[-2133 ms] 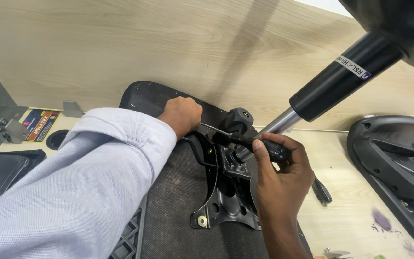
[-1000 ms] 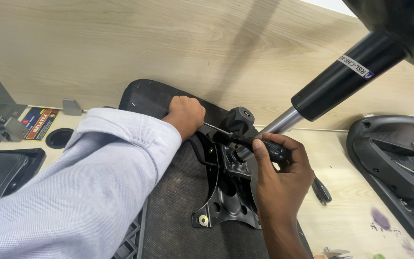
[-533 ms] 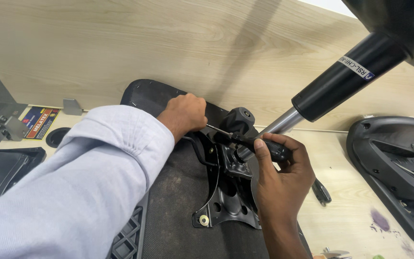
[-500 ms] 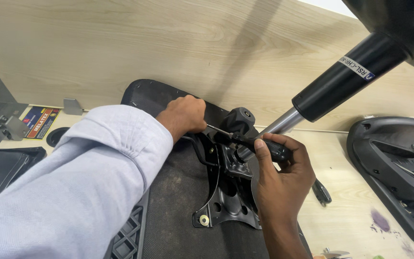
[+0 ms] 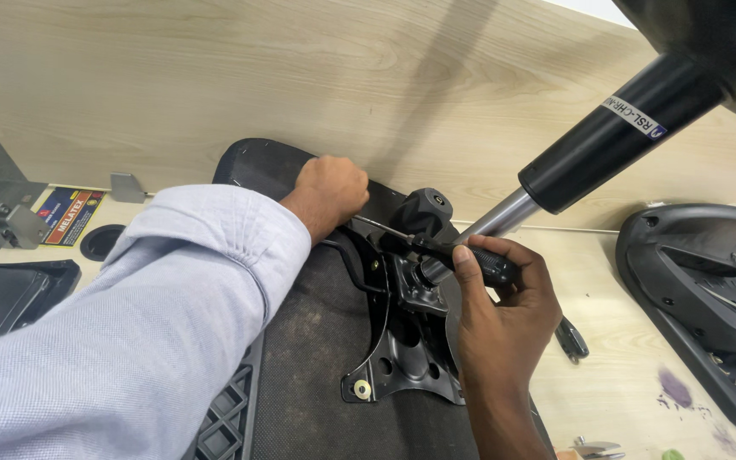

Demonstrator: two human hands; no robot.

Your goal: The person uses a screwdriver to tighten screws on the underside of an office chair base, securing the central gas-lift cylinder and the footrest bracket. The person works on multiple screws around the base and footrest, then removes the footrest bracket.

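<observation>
Left hand (image 5: 327, 189): closed fist on far edge of the black upturned chair seat (image 5: 317, 341), shifted slightly toward the wall
Right hand (image 5: 504, 298): wrapped around the black-handled screwdriver (image 5: 462, 255), unmoved
Tip: at the black metal mechanism plate (image 5: 402, 341), beside the chrome gas cylinder (image 5: 504, 217); fastening continues

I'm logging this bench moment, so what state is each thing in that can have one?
Left hand: closed in a fist, pressing at the far edge of the seat.
Right hand: gripping the black-handled screwdriver.
Black-handled screwdriver: held nearly level, shaft pointing left.
Black upturned chair seat: lying underside up.
Black metal mechanism plate: sitting on the seat underside.
Black gas-lift cylinder: tilted, standing in the mechanism.
</observation>
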